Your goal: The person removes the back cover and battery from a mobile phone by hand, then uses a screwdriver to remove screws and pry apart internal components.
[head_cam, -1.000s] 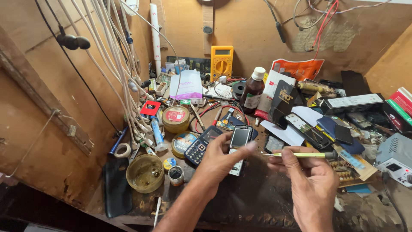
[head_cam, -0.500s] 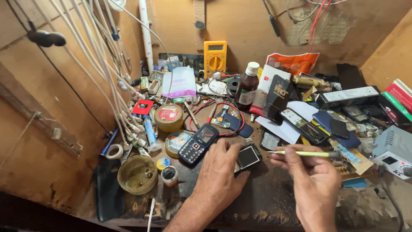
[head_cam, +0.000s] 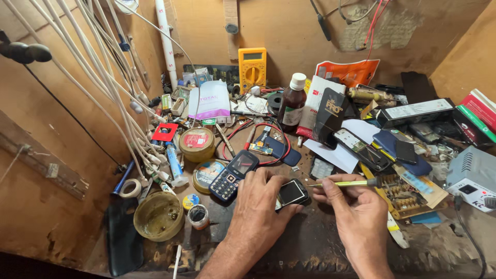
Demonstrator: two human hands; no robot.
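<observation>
Left hand [head_cam: 261, 209]: palm down on the bench, fingers curled round the near end of a small phone [head_cam: 292, 192], pinning it flat.
Small phone: black, dark screen up, lying on the bench between the two hands, just right of the keypad phone.
Right hand [head_cam: 356, 214]: closed in a pen-like grip on a screwdriver [head_cam: 343, 183]; thumb and forefinger pinch the yellow shaft.
Screwdriver: yellow handle with a dark end, held nearly level, tip pointing left and meeting the small phone's right edge.
Keypad phone [head_cam: 233, 175]: dark blue, face up, tilted, touching the left hand's knuckles on the far side.
Tins [head_cam: 197, 144]: two round tins left of the keypad phone, one above the other.
Cup [head_cam: 158, 216]: shallow round cup with dirty residue, near the bench's front left.
Bottle [head_cam: 292, 103]: brown, white cap, upright behind the hands.
Multimeter [head_cam: 252, 69]: yellow, leaning on the back wall.
Circuit board [head_cam: 405, 192]: brown, just right of the right hand.
Power unit [head_cam: 473, 175]: grey box at the far right.
Cables [head_cam: 98, 77]: white bundle hanging down the left wall.
Bench [head_cam: 310, 253]: dark, worn, cluttered.
</observation>
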